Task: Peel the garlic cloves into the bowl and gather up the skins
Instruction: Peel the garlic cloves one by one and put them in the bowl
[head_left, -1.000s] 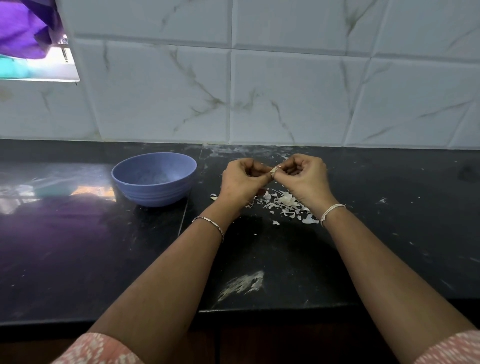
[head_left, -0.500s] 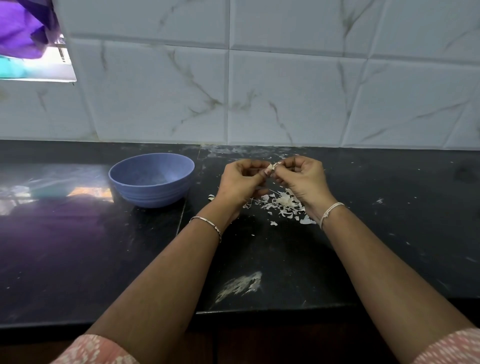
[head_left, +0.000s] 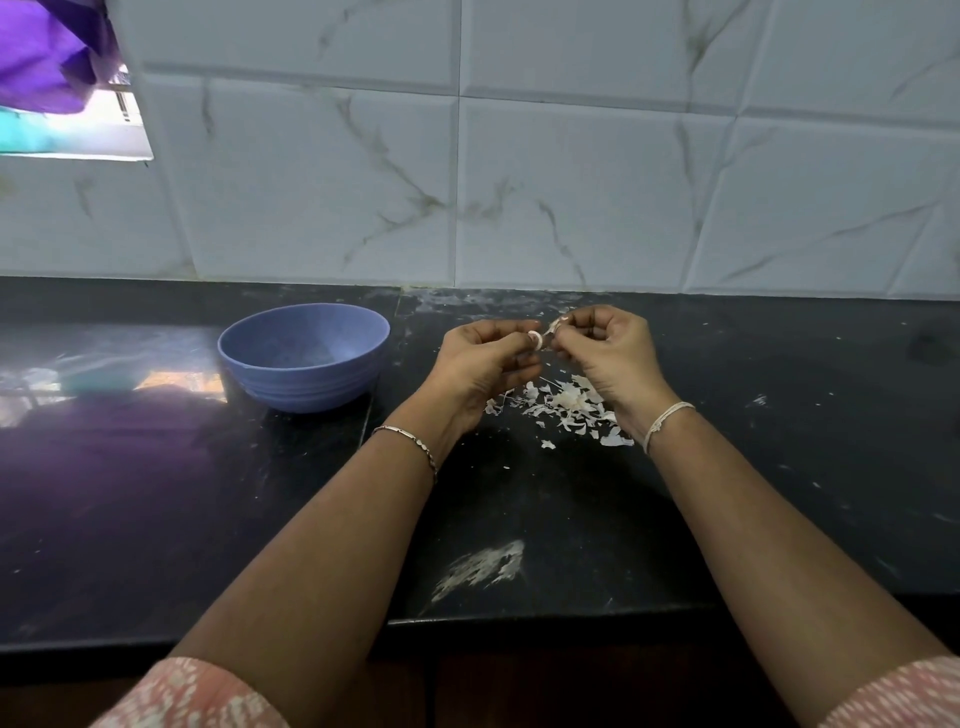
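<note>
Head view. Your left grip (head_left: 483, 364) and right grip (head_left: 608, 353) meet above the worktop (head_left: 779, 467) with fingers curled. Both pinch one small pale garlic clove (head_left: 536, 340) between thumb and fingertips; which part of it is skin is too small to tell. Beneath the right grip, and just nearer you, lies a loose scatter of white skins (head_left: 566, 410). Left of the left grip, not touching it, a blue bowl (head_left: 301, 384) stands upright; its contents cannot be made out. A thin bracelet (head_left: 410, 447) circles the left wrist and a pale thread band (head_left: 667, 421) the right. Beyond both grips rises the tiled wall (head_left: 571, 182).
</note>
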